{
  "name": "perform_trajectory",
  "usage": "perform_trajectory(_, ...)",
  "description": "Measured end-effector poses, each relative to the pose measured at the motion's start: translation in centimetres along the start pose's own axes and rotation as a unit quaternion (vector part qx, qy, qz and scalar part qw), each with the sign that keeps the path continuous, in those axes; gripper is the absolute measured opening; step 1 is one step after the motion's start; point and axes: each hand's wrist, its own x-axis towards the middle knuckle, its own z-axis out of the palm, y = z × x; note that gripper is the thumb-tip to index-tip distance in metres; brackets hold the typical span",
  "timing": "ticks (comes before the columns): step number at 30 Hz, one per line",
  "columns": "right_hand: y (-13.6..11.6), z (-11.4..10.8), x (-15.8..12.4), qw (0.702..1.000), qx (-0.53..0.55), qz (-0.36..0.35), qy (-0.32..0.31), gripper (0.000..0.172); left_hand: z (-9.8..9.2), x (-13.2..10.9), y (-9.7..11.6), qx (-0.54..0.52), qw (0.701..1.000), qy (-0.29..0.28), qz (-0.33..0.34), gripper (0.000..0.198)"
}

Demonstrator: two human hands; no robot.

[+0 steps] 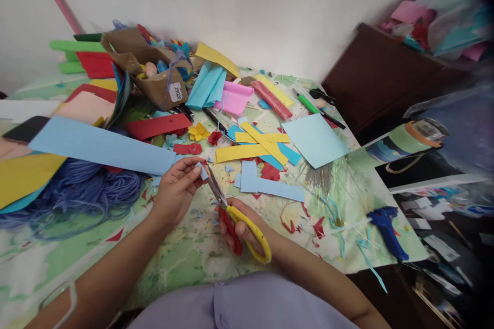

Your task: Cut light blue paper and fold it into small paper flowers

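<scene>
A small light-blue piece of paper (201, 170) is pinched between the thumb and fingers of my left hand (178, 185). My right hand (243, 226) grips a pair of scissors (247, 226) with one yellow and one red handle. Their blades are parted slightly and point up-left, with the tips right at the paper piece; whether they touch it I cannot tell. Light-blue paper strips (270, 187) lie just beyond the scissors. Yellow strips (241, 152) are crossed over blue ones behind them. Red paper scraps and a yellow paper flower (198, 132) lie beyond my left hand.
Blue yarn (96, 193) and a long blue paper strip (104, 146) lie at left, with a brown paper bag (154, 82) behind. To the right are a pale-blue sheet (315, 140), thin wires (320, 180), a blue glue gun (388, 231) and a green tumbler (401, 144).
</scene>
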Motion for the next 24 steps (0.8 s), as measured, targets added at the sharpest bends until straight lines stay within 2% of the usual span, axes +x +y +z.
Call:
perform_trajectory(4, 0.19, 0.26, 0.07, 1.0, -0.012, 0.0, 0.012, 0.067, 0.08, 0.03, -0.01, -0.016, 1.0, -0.005, -0.02, 0.018)
perform_trajectory(9, 0.15, 0.4, 0.08, 1.0, -0.009, -0.01, 0.017, 0.062, 0.32, -0.08, -0.1, -0.023, 0.999, -0.016, -0.045, 0.023)
perform_trajectory(24, 0.27, 0.35, -0.08, 0.999, 0.034, -0.022, 0.032, 0.06, -0.44, 0.54, -0.13, 0.029, 0.999, 0.008, -0.034, 0.028)
